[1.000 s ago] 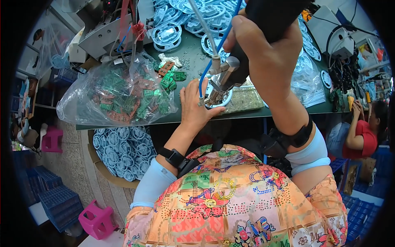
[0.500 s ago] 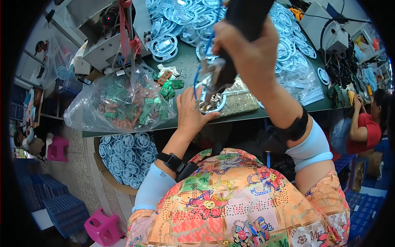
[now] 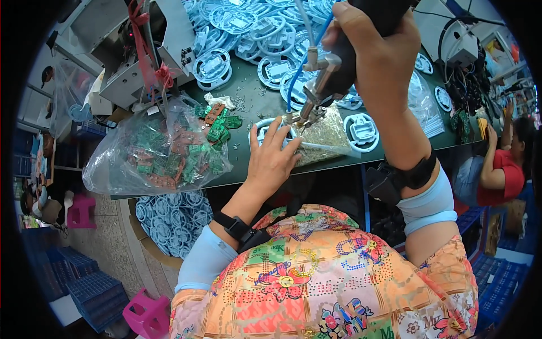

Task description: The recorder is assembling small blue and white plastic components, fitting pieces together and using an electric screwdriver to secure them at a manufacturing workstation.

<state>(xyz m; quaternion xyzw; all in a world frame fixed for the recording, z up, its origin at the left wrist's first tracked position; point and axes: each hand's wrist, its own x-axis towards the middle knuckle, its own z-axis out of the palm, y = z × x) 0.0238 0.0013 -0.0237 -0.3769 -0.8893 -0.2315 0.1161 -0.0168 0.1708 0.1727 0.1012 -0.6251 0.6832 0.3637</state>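
Note:
My right hand [image 3: 384, 62] is closed around the black body of a power screwdriver [image 3: 343, 70], which has a metal nose and a blue hose. Its tip points down just right of my left fingers, above the near edge of the bench. My left hand [image 3: 271, 158] lies with fingers stretched and slightly apart over a light blue round plastic part [image 3: 261, 131], covering much of it. To the right, another round part [image 3: 361, 133] sits beside a flat, yellowish, clear-wrapped block [image 3: 324, 135]. Whether the tip touches anything is hard to tell.
A clear plastic bag [image 3: 121, 161] of green and brown circuit boards lies left on the green bench [image 3: 243, 96]. Loose screws [image 3: 241, 107] are scattered nearby. Blue parts [image 3: 248, 25] pile at the back. Below stands a box [image 3: 169, 261] of them. A co-worker [image 3: 502, 169] sits right.
The screwdriver has moved right, off the spot over the part under my left hand. My left fingers have straightened and lie flatter. The round part at right shows fully.

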